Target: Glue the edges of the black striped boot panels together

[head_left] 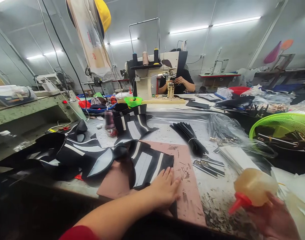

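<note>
While the left hand [166,186] lies flat, palm down, fingers extended and nearly side by side, the right hand [273,218] is curled around a rounded, translucent amber squeeze bottle with a red nozzle [254,187]. Hands well apart — left in the middle, right at the lower right edge (a bit blurred, so the exact finger wrap I cannot tell). Bottle is off the table, tipped, nozzle aimed down and left, well apart from the work.

Left fingertips touch the near right edge of a black, flexible panel with white strips and a pale grey patch [152,165]; the hand grips nothing visible, only rests on it. Panel sits on a flat pink board with dark smears [188,186], more black pieces with white strips [79,148] heaped to its left. Right of the board: a tied bundle of thin black strips [189,137] — then flat black tabs with gold-coloured rings [208,165] just below it. Farther right, a bright green mesh plastic basket [258,124].
</note>
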Action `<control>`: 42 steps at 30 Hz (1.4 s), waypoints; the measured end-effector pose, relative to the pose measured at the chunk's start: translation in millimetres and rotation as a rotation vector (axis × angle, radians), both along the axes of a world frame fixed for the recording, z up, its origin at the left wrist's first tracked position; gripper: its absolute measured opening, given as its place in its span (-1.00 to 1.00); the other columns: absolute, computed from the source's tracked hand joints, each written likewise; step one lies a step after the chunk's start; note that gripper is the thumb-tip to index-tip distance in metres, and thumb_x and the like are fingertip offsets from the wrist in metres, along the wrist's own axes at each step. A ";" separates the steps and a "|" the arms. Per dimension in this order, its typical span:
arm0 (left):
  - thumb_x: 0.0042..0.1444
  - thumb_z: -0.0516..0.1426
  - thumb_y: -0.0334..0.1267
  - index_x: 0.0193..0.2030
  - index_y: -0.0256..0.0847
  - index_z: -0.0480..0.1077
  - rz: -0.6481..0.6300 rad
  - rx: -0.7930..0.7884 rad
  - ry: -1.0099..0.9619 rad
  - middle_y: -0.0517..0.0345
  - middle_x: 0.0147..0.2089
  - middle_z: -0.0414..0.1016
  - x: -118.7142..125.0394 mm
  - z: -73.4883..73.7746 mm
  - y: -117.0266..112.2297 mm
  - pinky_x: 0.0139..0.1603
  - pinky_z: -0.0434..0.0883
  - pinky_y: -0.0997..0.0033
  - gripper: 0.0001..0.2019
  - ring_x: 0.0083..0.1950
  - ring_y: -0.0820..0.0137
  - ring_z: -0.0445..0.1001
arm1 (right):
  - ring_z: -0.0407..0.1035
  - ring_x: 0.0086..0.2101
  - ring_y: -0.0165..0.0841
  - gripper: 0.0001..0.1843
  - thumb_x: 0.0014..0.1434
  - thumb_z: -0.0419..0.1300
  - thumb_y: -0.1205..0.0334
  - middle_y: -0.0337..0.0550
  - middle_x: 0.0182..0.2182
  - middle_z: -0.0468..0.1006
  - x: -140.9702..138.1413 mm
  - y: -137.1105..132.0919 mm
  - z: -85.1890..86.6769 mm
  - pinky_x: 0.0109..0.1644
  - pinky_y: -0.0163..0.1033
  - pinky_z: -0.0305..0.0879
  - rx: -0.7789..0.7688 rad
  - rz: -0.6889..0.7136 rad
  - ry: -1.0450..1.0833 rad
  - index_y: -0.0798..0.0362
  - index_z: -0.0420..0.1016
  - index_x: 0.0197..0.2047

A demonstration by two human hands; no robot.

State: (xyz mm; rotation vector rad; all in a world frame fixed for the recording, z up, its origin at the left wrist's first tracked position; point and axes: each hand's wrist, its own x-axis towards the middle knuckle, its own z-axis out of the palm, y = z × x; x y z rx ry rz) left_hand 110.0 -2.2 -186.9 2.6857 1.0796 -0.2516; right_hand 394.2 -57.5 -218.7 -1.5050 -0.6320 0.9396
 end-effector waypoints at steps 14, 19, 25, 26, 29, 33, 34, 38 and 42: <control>0.10 -0.05 -0.40 0.03 -0.43 0.28 -0.196 0.322 -0.111 -0.24 0.13 0.26 -26.0 -27.8 -8.7 0.08 0.27 0.08 -0.65 0.14 0.04 0.25 | 0.22 -0.47 -0.44 -0.38 -0.45 0.42 -0.03 -0.23 -0.23 0.43 -60.2 28.9 32.9 -0.60 -0.43 -0.03 0.367 -0.077 0.455 -0.12 0.40 -0.23; 0.10 -0.07 -0.38 0.12 -0.26 0.24 -0.131 0.330 -0.124 -0.06 0.18 0.23 -35.0 -31.9 -10.0 0.19 0.12 0.14 -0.58 0.19 0.15 0.20 | 0.28 -0.41 -0.40 -0.40 -0.37 0.40 0.06 -0.26 -0.29 0.45 -69.7 47.2 29.4 -0.57 -0.40 0.06 0.381 -0.035 0.301 -0.12 0.38 -0.17; 0.10 0.02 -0.25 0.13 -0.25 0.24 -0.057 0.262 0.021 -0.27 0.18 0.19 -22.2 -22.6 -6.8 0.09 0.15 -0.15 -0.57 0.14 -0.12 0.22 | 0.25 -0.49 -0.44 -0.43 -0.39 0.40 0.03 -0.28 -0.45 0.42 -88.6 80.2 21.3 -0.61 -0.41 0.06 0.373 0.004 0.265 -0.01 0.38 -0.25; 0.11 0.01 -0.26 0.15 -0.31 0.22 -0.058 0.252 0.047 -0.30 0.16 0.20 -20.4 -20.6 -4.9 0.07 0.19 -0.11 -0.56 0.12 -0.11 0.25 | 0.25 -0.50 -0.44 -0.44 -0.40 0.41 0.04 -0.28 -0.47 0.42 -91.2 84.2 20.4 -0.60 -0.40 0.07 0.366 0.007 0.250 0.01 0.39 -0.28; 0.16 -0.03 -0.22 0.16 -0.40 0.19 -0.089 0.243 0.059 -0.29 0.15 0.23 -19.2 -13.9 3.1 0.02 0.27 0.01 -0.55 0.07 -0.04 0.31 | 0.29 -0.48 -0.41 -0.46 -0.46 0.43 0.08 -0.26 -0.48 0.44 -97.1 93.3 19.9 -0.55 -0.35 0.18 0.330 0.003 0.181 0.05 0.38 -0.36; 0.14 0.02 -0.11 0.12 -0.32 0.24 -0.109 0.234 0.019 -0.24 0.18 0.20 -22.5 -8.3 11.3 0.09 0.23 0.01 -0.55 0.17 0.00 0.20 | 0.36 -0.40 -0.30 -0.35 -0.49 0.44 0.09 -0.20 -0.42 0.48 -100.5 103.0 19.4 -0.51 -0.29 0.28 0.284 0.005 0.109 0.08 0.35 -0.27; 0.14 0.03 -0.11 0.11 -0.33 0.24 -0.112 0.230 0.016 -0.25 0.18 0.19 -23.1 -8.1 12.2 0.10 0.22 0.00 -0.55 0.18 -0.01 0.19 | 0.37 -0.39 -0.29 -0.31 -0.48 0.44 0.09 -0.19 -0.41 0.48 -100.7 105.3 18.3 -0.51 -0.28 0.29 0.281 0.004 0.092 0.08 0.34 -0.22; 0.16 0.00 -0.12 0.12 -0.37 0.22 -0.134 0.223 0.002 -0.29 0.18 0.18 -23.5 -10.3 13.3 0.09 0.22 -0.01 -0.55 0.15 -0.02 0.23 | 0.39 -0.34 -0.27 -0.23 -0.41 0.43 0.09 -0.17 -0.35 0.49 -99.4 111.0 10.9 -0.44 -0.24 0.36 0.290 0.017 0.026 0.09 0.29 -0.09; 0.16 -0.01 -0.13 0.11 -0.36 0.24 -0.148 0.235 -0.017 -0.29 0.17 0.20 -23.5 -13.2 13.9 0.08 0.23 -0.01 -0.56 0.15 -0.01 0.24 | 0.40 -0.30 -0.25 -0.26 -0.40 0.44 0.09 -0.15 -0.31 0.49 -97.6 110.1 8.6 -0.35 -0.19 0.40 0.277 -0.001 -0.004 0.11 0.29 -0.12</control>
